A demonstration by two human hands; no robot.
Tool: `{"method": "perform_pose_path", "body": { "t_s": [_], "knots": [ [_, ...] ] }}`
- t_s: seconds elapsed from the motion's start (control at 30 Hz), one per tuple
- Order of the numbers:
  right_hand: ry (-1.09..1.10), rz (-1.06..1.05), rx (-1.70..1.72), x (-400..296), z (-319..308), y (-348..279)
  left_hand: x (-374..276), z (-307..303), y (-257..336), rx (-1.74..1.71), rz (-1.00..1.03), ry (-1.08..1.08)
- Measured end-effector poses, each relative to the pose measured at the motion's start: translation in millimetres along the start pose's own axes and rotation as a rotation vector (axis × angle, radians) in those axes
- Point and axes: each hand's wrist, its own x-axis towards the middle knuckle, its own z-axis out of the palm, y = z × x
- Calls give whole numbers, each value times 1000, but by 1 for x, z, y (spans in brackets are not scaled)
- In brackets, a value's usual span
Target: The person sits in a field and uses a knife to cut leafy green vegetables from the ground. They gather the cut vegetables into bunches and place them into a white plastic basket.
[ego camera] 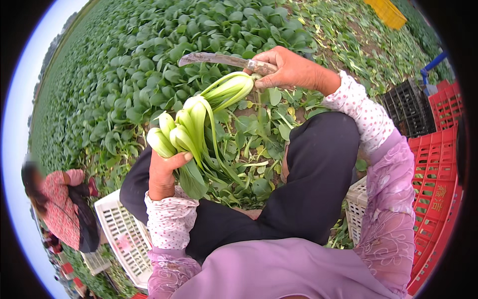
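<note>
My left hand [166,172] grips a bunch of bok choy [188,129] above my left thigh, pale stalk bases up and leaves hanging down. In my right hand [287,71] is a curved knife [214,58] with a worn handle, its stained blade pointing left. The same hand also pinches another bok choy head [233,88] by its root end. That head lies just above the bunch, its leaf end partly hidden behind it.
Growing bok choy [168,45] fills the field ahead. Loose leaves litter the ground [257,149] between my knees. White crates [123,235] flank me; red [435,194] and black crates [409,108] stand at right, a yellow crate [386,13] farther off. Another person [61,209] sits at left.
</note>
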Motion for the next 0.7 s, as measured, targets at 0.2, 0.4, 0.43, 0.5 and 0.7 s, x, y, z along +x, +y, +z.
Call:
{"method": "perform_pose_path", "body": {
  "t_s": [0.2, 0.4, 0.43, 0.5, 0.7],
  "knots": [
    [-40, 9, 195, -8, 42, -79, -53, -7, -21, -371, 90, 93],
    [45, 166, 172, 3, 85, -84, -74, -8, -24, -328, 19, 88],
    [54, 136, 114, 7, 86, -79, -75, -9, -28, -302, 22, 86],
    [69, 71, -2, 16, 84, -65, -78, -18, -27, -190, 27, 58],
    [-92, 73, -221, 37, 107, -79, -93, -41, -13, -165, 289, 94]
  ]
}}
